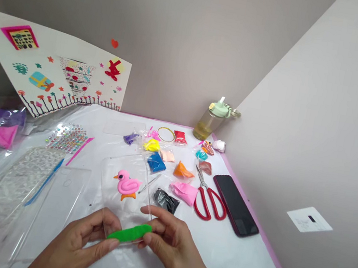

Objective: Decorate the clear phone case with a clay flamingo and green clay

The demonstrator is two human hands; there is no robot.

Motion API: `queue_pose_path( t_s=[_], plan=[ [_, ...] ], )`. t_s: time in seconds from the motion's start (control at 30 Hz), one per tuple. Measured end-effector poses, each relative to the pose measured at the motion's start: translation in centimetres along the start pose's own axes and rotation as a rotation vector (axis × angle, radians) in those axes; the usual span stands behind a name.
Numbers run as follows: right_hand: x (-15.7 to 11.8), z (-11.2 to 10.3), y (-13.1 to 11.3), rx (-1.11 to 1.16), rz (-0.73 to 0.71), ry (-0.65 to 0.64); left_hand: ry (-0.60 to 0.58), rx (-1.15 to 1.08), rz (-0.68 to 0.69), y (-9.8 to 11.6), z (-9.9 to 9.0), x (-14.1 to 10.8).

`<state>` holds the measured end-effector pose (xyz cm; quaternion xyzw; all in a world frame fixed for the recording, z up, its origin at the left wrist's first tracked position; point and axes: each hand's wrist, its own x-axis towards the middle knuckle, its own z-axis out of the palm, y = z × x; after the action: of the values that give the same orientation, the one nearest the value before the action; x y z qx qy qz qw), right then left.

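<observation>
A clear phone case [106, 195] is tilted up between my two hands. On it sits a pink clay duck [128, 185] with an orange beak and feet. A flattened strip of green clay [130, 233] lies across the case's lower edge. My left hand [92, 234] grips the lower left corner, its thumb at the strip's left end and its fingers partly hidden behind the case. My right hand [168, 236] holds the lower right side, thumb on the strip's right end, index finger extended along the case's edge.
Beyond the case lie several clay packets, including blue [157, 163], black [166, 200] and pink [184, 192]. Red-handled scissors [211, 199] and a phone [235, 205] are to the right. A bottle [209, 120] stands at the back. Left are clear cases [56, 209] and rhinestones [69, 138].
</observation>
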<state>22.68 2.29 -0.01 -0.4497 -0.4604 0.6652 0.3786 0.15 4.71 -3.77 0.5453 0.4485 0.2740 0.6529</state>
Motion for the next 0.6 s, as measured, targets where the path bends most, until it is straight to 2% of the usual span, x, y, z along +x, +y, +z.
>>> queue_pose_path(
  t_s=[0.2, 0.6],
  plan=[
    [0.21, -0.11, 0.26, 0.073, 0.022, -0.017, -0.015, 0.011, -0.004, -0.11, 0.06, 0.01],
    [0.41, 0.17, 0.31, 0.073, 0.038, 0.052, -0.026, 0.053, 0.016, -0.63, 0.24, -0.08]
  ],
)
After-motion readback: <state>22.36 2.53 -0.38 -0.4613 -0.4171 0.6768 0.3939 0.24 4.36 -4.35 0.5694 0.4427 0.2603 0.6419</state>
